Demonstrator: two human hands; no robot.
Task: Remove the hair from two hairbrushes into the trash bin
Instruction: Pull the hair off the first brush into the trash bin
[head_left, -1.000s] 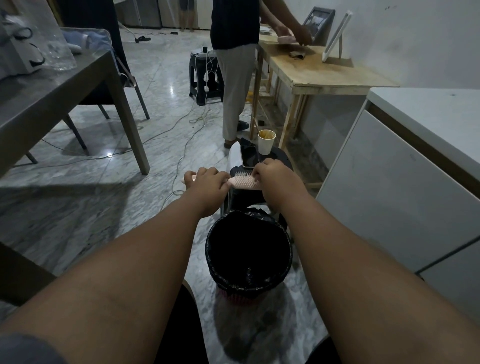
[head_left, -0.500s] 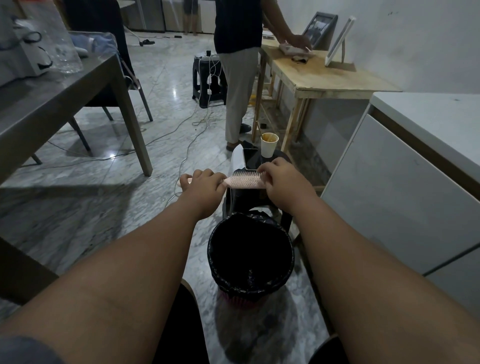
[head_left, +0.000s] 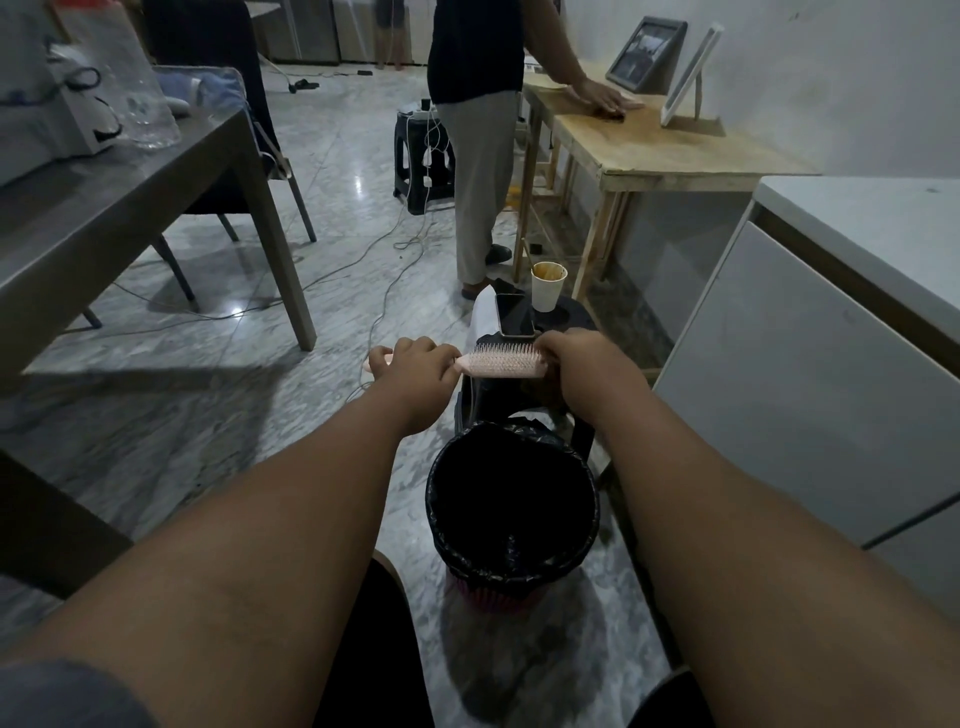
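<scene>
A pink hairbrush is held level in front of me, bristles up and away. My left hand grips its handle, whose end pokes out past my fist on the left. My right hand pinches the far right end of the brush head. Whether hair sits in those fingers is hidden. Below and nearer to me stands the trash bin, round, lined with a black bag, pink at its base. A second brush is not visible.
Just beyond the brush a black stool carries a phone, a paper cup and a white object. A person stands behind it at a wooden table. White cabinet to the right, grey table to the left, cables on the floor.
The brush and both hands have shifted slightly away from the bin towards the stool. My right hand has slid from the bristles to the end of the brush head, baring more bristles.
</scene>
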